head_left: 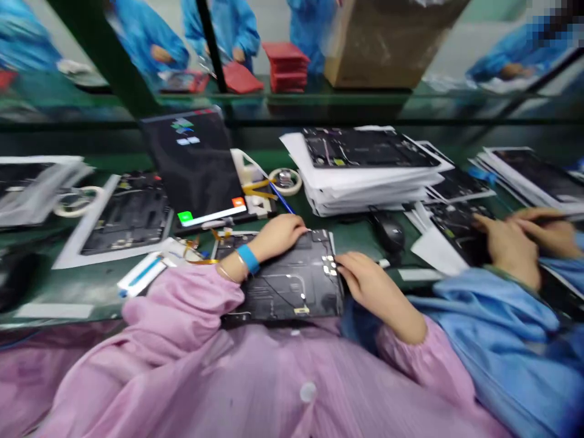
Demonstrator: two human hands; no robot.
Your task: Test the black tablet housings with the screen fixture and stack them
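Observation:
An opened tablet point(283, 291) lies in front of me, its dark inside with thin cables and small metal parts facing up. My left hand point(279, 236), with a blue wristband and a thin bangle at the wrist, reaches across its upper part. The left fingers are bent down and together near the tablet's far edge; whatever they hold is hidden. At the tablet's right edge, my right hand point(362, 280) grips with thumb and fingers close together, beside several shiny contacts. A lit screen point(196, 164) leans upright behind, showing green and orange corner marks.
A paper-layered stack point(369, 188) carries another opened tablet. A black mouse point(387, 232) sits right of it. Tape rolls point(285, 181) and another opened tablet point(130, 213) lie farther left. A co-worker's hands point(513, 246) work close on my right. Blue-sleeved people stand behind a shelf.

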